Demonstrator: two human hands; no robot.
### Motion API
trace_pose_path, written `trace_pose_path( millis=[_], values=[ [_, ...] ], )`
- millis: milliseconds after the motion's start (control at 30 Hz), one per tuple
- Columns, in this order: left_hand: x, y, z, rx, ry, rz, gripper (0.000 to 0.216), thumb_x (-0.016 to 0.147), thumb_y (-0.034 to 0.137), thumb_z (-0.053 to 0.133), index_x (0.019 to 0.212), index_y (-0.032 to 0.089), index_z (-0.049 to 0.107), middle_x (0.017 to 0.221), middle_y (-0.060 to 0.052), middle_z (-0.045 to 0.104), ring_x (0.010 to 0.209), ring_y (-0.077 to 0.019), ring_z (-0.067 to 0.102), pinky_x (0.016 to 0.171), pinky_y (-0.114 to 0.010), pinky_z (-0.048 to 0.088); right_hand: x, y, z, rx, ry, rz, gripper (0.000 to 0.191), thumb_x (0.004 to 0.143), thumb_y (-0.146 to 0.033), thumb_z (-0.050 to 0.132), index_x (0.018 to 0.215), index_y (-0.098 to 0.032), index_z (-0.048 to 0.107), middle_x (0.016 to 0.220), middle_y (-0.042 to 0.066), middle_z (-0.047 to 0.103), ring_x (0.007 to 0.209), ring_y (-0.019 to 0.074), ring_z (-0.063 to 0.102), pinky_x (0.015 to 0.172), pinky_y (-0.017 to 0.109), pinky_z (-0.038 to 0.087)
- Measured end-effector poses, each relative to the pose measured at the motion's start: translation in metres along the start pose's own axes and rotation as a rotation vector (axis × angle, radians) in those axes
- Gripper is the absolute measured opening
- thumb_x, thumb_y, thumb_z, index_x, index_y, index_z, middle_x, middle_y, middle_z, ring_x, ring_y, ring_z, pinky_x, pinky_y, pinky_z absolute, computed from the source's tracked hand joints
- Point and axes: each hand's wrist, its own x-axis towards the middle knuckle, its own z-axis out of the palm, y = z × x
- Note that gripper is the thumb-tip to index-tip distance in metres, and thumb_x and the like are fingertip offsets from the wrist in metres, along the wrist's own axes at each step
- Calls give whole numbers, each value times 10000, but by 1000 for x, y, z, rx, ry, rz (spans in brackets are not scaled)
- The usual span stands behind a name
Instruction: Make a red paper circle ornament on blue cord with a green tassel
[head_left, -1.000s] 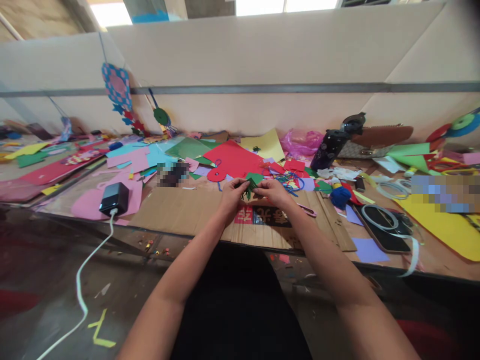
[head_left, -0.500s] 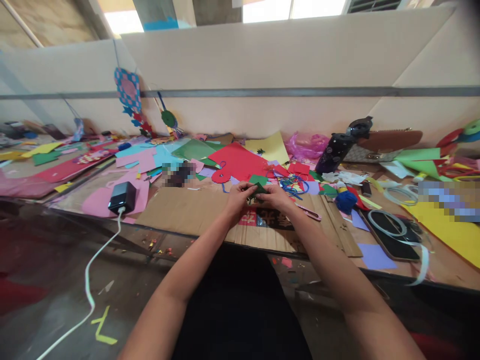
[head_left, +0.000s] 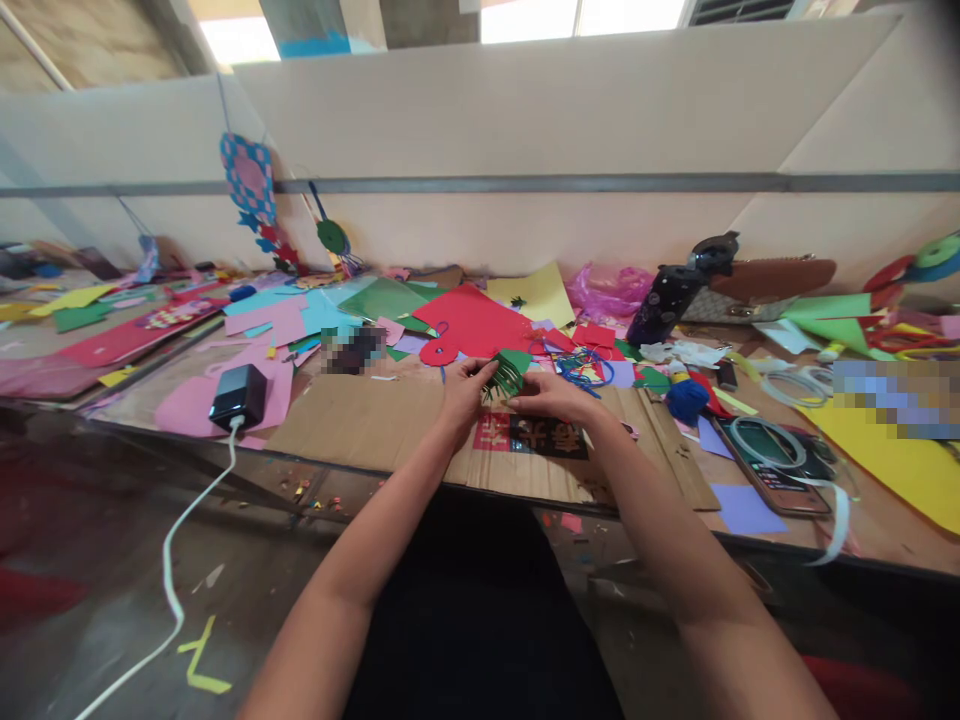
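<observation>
A piece of green paper (head_left: pixel 510 371), cut into thin strips along its lower side, is held up over the cardboard between my two hands. My left hand (head_left: pixel 466 390) is closed with its fingers and thumb on the paper's left side. On the other side, my right hand (head_left: pixel 556 396) has its fingertips at the right edge, thumb lower down; its grip is partly hidden. Below them lies a flat cardboard sheet (head_left: pixel 360 425) with a red and black printed label (head_left: pixel 529 436). A pink-handled tool (head_left: pixel 632 431) shows only in part beside my right wrist.
Red paper (head_left: pixel 476 318) and a red round cut-out (head_left: pixel 438 351) lie beyond my hands, near tangled blue cord (head_left: pixel 583 370). To the right are blue yarn (head_left: pixel 686 399), a phone (head_left: pixel 776 470) under a tape ring, and a dark bottle (head_left: pixel 660 305). A power bank (head_left: pixel 238 395) trails a white cable.
The green paper has turned so its cut strips fan out in view. My right hand has shifted slightly right and lower along it. The phone's screen has lit up.
</observation>
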Motion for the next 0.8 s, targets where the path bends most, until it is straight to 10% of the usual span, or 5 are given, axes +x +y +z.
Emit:
trace_pose_path(
  millis=[167, 400, 800],
  values=[
    [-4, -1, 1, 131, -114, 16, 232, 671, 369, 801, 723, 156, 729, 677, -14, 662, 649, -139, 573, 627, -266, 431, 1, -9, -1, 79, 199, -147, 435, 753, -480, 728, 1089, -205, 699, 1112, 74, 702, 985, 224, 635, 860, 343, 484],
    [-10, -1, 2, 203, -195, 4, 162, 694, 318, 783, 774, 181, 750, 754, -28, 686, 716, -149, 592, 645, -260, 441, 6, -4, 0, -57, 424, -202, 314, 714, -482, 747, 758, -177, 685, 722, 32, 662, 699, 178, 578, 674, 312, 437],
    [-15, 8, 5, 63, -145, -141, 233, 638, 294, 827, 793, 173, 703, 753, -5, 662, 644, -111, 557, 585, -233, 428, 3, -7, -5, 142, 550, -262, 318, 754, -486, 722, 787, -199, 590, 735, -14, 575, 708, 141, 519, 700, 290, 430]
  ],
)
